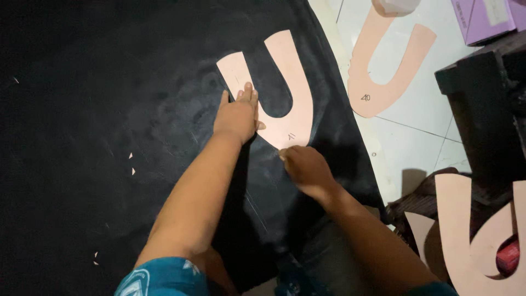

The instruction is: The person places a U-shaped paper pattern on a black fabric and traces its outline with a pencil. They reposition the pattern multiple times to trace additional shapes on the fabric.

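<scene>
The sheet [109, 109] spread over most of the view is plain black, with a few pale flecks at 8 o'clock. The U-shaped template [290, 93] at its 1 o'clock edge is pale peach. A second template [383, 71], at 2 o'clock, is the same peach, on whitish floor tiles [422, 109]. The box [485, 19] at 2 o'clock is lilac. The sleeve [159, 279] at 6 o'clock is teal with a white pattern.

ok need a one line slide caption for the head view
Left hand presses a U-shaped card template flat on black sheet material while the right hand works at its lower edge.
</scene>
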